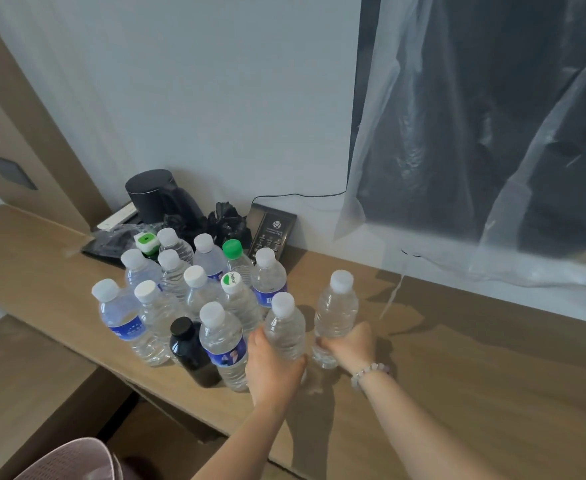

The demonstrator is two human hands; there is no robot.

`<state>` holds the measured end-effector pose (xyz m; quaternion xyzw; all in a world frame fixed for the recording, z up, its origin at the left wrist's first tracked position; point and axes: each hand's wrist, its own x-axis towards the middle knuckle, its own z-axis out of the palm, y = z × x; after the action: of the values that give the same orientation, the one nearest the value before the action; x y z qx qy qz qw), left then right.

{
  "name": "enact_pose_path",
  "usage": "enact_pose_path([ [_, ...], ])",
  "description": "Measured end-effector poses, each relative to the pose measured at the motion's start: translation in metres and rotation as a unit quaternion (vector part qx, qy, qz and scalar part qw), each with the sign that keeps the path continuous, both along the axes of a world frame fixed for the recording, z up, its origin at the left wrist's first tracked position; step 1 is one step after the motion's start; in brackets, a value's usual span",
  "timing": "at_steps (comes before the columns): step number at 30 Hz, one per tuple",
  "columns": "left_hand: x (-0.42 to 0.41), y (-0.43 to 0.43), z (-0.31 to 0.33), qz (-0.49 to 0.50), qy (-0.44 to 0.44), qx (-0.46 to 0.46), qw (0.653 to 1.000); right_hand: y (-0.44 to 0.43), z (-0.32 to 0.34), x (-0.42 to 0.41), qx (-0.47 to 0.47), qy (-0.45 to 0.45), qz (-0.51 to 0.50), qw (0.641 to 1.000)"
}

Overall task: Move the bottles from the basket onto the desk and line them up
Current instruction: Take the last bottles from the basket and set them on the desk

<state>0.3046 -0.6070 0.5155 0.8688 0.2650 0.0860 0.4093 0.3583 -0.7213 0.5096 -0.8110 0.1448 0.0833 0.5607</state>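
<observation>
Placing stage: two clear bottles upright on the counter (pixel 457 375), right of the cluster (pixel 187 289). Left bottle (pixel 284 327) gripped low by left hand (pixel 274 365), right bottle (pixel 336 306) by right hand (pixel 348 344), fingers (pixel 326 342) curled round each. Next, likely: release without tipping, then straighten the rows.
</observation>
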Motion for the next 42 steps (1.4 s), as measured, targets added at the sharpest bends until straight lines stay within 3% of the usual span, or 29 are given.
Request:
enact_pose_path([
  [7, 0.016, -0.003, -0.005, 0.039, -0.011, -0.007, 0.999, 0.012, -0.002, 0.022, -0.050, -0.036, 0.088, 0.994],
  [17, 0.036, -0.006, -0.012, 0.100, -0.026, -0.042, 0.994, 0.028, -0.010, 0.045, 0.013, -0.028, 0.096, 0.995],
  [21, 0.042, -0.014, -0.012, 0.143, -0.042, -0.054, 0.987, 0.031, -0.011, 0.052, -0.005, -0.035, 0.131, 0.991],
  [27, 0.036, -0.022, -0.006, 0.165, 0.050, -0.078, 0.982, 0.031, -0.006, 0.052, -0.018, -0.056, 0.163, 0.985],
  [33, 0.034, -0.016, -0.009, 0.155, 0.103, -0.070, 0.980, 0.031, -0.018, 0.053, -0.064, -0.038, 0.182, 0.981],
  [37, 0.035, -0.018, -0.006, 0.136, 0.100, -0.058, 0.984, 0.025, -0.027, 0.053, -0.150, -0.030, 0.211, 0.966],
  [42, 0.032, -0.017, -0.012, 0.107, 0.082, -0.022, 0.991, 0.023, -0.032, 0.049, -0.182, -0.030, 0.201, 0.962],
])
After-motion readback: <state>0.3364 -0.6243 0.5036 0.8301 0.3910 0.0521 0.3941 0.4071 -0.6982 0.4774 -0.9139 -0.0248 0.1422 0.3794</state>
